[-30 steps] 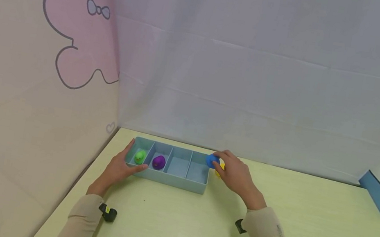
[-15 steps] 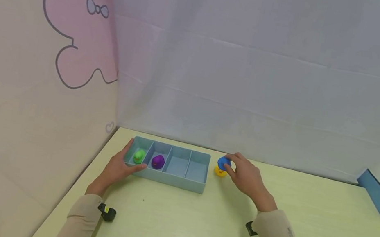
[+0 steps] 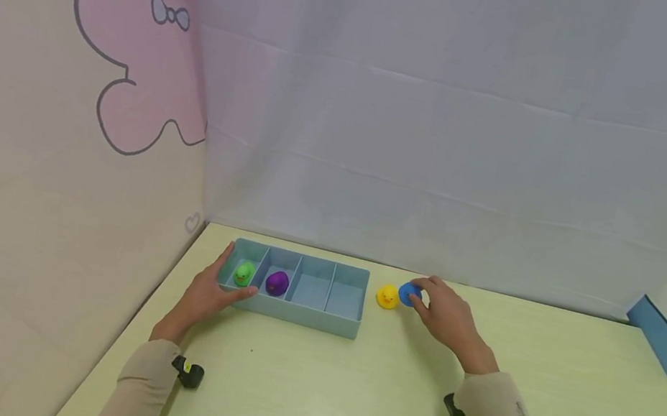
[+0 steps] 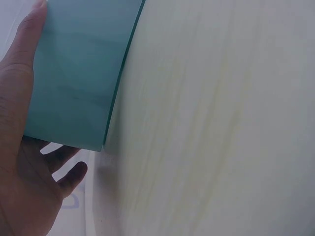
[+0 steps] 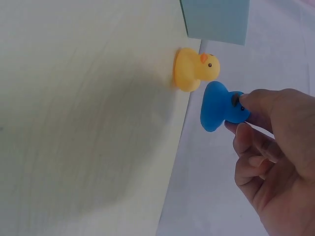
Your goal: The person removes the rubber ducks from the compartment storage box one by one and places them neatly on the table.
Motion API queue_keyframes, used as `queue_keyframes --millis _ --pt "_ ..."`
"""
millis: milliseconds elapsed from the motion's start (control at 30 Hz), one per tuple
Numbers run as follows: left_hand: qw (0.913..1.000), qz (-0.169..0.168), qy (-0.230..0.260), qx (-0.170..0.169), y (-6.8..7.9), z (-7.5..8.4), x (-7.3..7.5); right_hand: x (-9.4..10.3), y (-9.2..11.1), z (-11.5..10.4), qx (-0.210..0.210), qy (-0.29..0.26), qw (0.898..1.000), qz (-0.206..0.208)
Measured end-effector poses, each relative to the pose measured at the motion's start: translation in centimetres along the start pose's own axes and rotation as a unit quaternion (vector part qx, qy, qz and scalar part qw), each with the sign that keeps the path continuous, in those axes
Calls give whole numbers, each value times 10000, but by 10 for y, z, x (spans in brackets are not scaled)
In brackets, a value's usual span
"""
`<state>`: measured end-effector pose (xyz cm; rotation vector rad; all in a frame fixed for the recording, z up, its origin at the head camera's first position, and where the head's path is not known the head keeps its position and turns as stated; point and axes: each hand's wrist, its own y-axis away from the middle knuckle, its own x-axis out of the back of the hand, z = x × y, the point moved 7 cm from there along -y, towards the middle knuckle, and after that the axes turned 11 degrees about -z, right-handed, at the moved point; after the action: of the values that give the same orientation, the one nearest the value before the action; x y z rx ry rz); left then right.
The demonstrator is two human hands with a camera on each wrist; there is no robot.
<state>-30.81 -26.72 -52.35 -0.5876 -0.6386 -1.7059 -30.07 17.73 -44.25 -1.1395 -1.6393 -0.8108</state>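
My right hand [image 3: 449, 321] pinches a blue rubber duck [image 3: 408, 294] by its head between thumb and fingertips. In the right wrist view, the blue duck [image 5: 214, 106] hangs beside a yellow rubber duck [image 5: 186, 70] that stands on the table. My left hand [image 3: 207, 296] grips the left end of a pale blue tray [image 3: 303, 314] with a row of compartments. Its thumb lies along the front wall and its fingers go round the end. A green duck [image 3: 244, 274] sits in the leftmost compartment and a purple duck [image 3: 277, 283] in the one beside it.
The pale wood table [image 3: 304, 392] ends at a white cloth backdrop [image 3: 448, 146] close behind the tray. A second cloth wall [image 3: 74, 232] with a pink bear print runs along the left edge. Black wrist straps [image 3: 189, 373] sit at both sleeves.
My right hand has carried the blue duck rightward and lower, from over the tray's right end, past the yellow duck, to its right side. My left hand stays on the tray.
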Motion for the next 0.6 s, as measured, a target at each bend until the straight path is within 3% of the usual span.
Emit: queue_keyframes --millis 600 --pt "10000 -30 27 29 -2 1 0 -22 0 23 -243 -101 9991 -335"
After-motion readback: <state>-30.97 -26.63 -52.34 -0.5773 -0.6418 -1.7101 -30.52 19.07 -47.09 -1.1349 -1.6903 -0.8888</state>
